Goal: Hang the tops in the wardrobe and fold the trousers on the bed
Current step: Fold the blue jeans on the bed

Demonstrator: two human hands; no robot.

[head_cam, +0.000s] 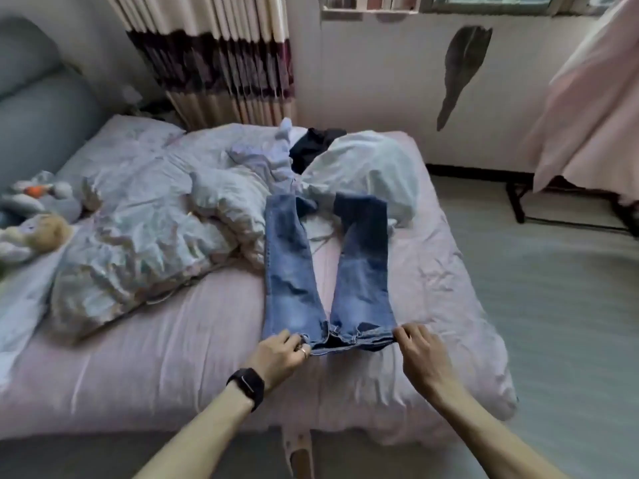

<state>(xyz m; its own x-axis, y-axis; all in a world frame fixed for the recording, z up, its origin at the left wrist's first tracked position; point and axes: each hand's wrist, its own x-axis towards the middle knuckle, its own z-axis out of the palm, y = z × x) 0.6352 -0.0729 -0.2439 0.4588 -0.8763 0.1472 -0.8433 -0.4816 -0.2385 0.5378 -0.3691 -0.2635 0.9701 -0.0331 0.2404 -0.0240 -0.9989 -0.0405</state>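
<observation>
Head view: one wide-angle picture, soft and bent towards the edges.
Jeans [328, 271]: laid flat on the pink sheet of the bed [173, 357], near its right side, both legs stretched away from the person and parted at the far end. Whether waistband or hems lie nearest cannot be told.
Left hand [280, 354]: the near left corner of the denim is pinched between thumb and curled fingers. A ring [303, 350] is worn on one finger and a dark watch [247, 382] on the wrist.
Right hand [420, 350]: the near right corner is grasped, with the fingertips curled under and hidden by the back of the hand.
Duvet [145, 219]: bunched up just left of the jeans, and the left leg's far end is touched by it.
Dark garment [313, 146]: partly buried between the duvet and a white heap [366, 167] beyond the legs, so its kind cannot be made out.
Soft toys [34, 229]: blurred and partly cut off at the left edge.
Pink cloth [587, 115]: hung at the far right and cut off by the frame.
</observation>
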